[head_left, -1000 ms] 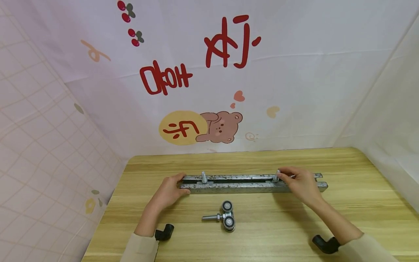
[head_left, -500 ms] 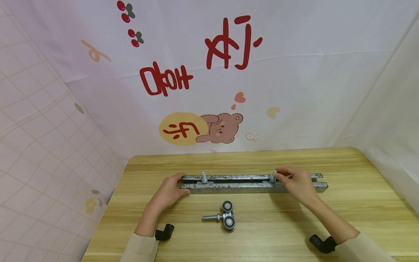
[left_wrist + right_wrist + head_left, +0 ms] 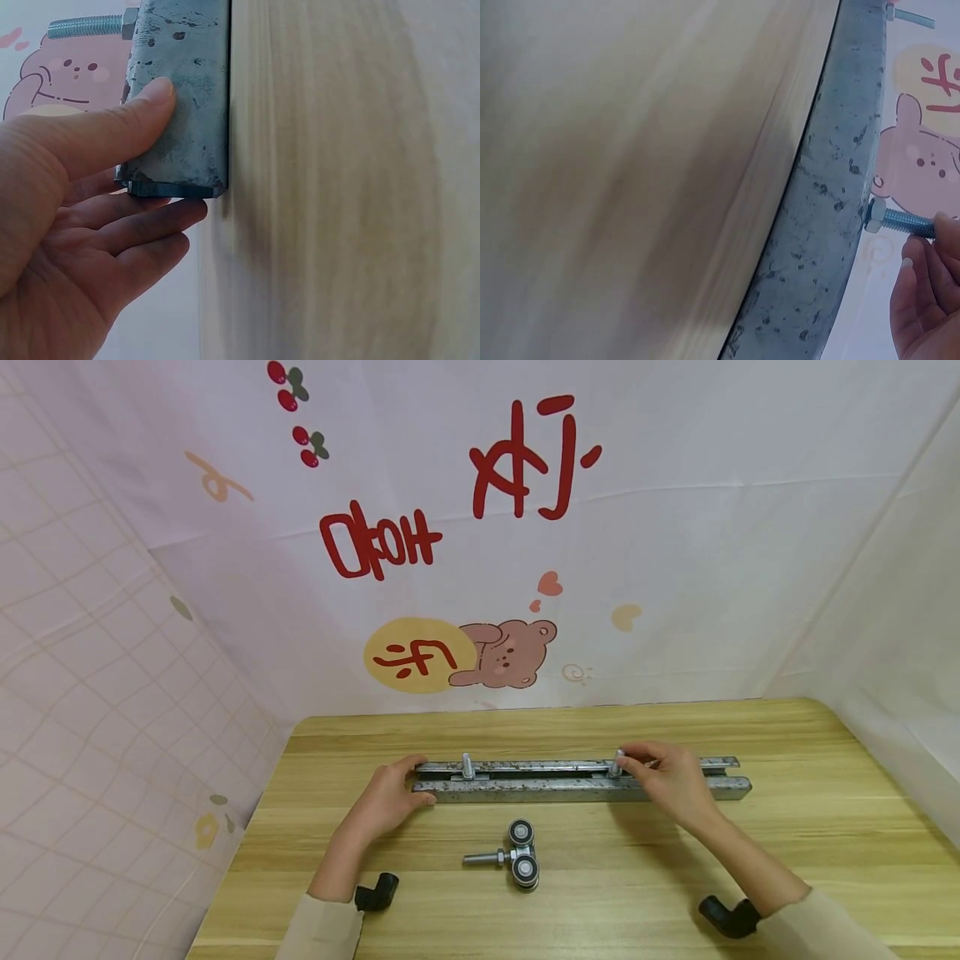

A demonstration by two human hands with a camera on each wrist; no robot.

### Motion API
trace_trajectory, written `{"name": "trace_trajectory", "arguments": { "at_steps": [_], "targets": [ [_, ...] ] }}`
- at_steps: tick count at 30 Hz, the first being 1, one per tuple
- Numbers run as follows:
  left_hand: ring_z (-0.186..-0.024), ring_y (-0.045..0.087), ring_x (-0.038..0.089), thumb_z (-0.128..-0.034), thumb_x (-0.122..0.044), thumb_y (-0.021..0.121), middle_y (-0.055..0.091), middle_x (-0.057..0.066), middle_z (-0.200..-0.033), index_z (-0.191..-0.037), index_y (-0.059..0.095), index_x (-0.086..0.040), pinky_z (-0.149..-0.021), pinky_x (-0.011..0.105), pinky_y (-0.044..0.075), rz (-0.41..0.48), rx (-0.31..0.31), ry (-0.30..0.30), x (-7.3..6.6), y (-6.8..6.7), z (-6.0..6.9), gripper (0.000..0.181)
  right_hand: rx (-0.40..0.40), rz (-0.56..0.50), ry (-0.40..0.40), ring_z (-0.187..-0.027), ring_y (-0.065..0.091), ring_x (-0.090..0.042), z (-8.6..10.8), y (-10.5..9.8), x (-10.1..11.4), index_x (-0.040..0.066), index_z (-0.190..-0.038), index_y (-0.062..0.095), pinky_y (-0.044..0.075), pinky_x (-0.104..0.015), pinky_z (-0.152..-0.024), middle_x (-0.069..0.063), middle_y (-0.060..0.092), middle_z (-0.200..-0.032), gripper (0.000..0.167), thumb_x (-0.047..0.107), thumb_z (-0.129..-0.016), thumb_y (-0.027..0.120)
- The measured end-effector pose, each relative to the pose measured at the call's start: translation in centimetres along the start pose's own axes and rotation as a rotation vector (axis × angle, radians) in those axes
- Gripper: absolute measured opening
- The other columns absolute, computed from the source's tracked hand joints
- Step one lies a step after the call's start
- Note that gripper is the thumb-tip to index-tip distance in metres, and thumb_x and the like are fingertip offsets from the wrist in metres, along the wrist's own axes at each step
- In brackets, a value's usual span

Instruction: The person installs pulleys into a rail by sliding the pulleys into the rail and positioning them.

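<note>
A slotted metal channel rail (image 3: 540,790) lies across the wooden table, with two threaded bolts standing up out of its slot. My left hand (image 3: 388,795) grips the rail's left end; in the left wrist view its thumb (image 3: 146,105) presses the rail's side (image 3: 184,82). Near the rail's right part, my right hand (image 3: 671,778) pinches the top of the right bolt (image 3: 616,765). The right wrist view shows that bolt (image 3: 904,222) with a hex nut at its base. The left bolt (image 3: 467,767) stands untouched. What the bolts carry inside the rail is mostly hidden.
A roller trolley (image 3: 522,858) with several wheels and a threaded stem lies on the table in front of the rail. Black straps or mounts (image 3: 377,892) sit by each wrist. A printed cloth wall (image 3: 675,568) rises behind the wooden table (image 3: 615,893).
My right hand has moved left along the rail, and the bolt it pinches has slid left in the slot with it. My left hand stays in place on the rail's end.
</note>
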State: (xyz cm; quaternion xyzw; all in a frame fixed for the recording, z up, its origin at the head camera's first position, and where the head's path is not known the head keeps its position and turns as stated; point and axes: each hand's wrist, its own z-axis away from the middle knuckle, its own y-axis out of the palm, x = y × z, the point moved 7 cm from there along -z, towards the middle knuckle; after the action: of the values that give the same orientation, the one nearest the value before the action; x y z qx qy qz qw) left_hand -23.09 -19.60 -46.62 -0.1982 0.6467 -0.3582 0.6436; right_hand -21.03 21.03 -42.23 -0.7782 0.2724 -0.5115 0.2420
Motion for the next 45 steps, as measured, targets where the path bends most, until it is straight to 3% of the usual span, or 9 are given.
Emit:
{"name": "trace_trajectory", "arguments": {
  "at_steps": [19,45],
  "targets": [
    [-0.122,0.066,0.033,-0.0871,-0.012,0.087,0.066,0.02,-0.136,-0.148,0.057,0.001,-0.097,0.052,0.056,0.005,-0.004,-0.001,0.1,0.1,0.2,0.069,0.043,-0.025,0.045,-0.076,0.071,-0.015,-0.3,1.5,0.9,0.001,-0.113,0.08,0.056,-0.027,-0.064,-0.009,0.079,-0.101,0.019,0.012,-0.097,0.077],
    [-0.124,0.065,0.034,-0.0887,-0.014,0.086,0.066,0.021,-0.137,-0.15,0.055,-0.001,-0.097,0.051,0.057,0.009,0.011,-0.028,0.2,0.2,0.1,0.07,0.045,-0.033,-0.012,-0.078,0.071,-0.014,-1.0,3.4,2.3,0.002,-0.111,0.081,0.057,-0.03,-0.066,-0.006,0.079,-0.099,0.017,0.009,-0.095,0.078]
  ]
}}
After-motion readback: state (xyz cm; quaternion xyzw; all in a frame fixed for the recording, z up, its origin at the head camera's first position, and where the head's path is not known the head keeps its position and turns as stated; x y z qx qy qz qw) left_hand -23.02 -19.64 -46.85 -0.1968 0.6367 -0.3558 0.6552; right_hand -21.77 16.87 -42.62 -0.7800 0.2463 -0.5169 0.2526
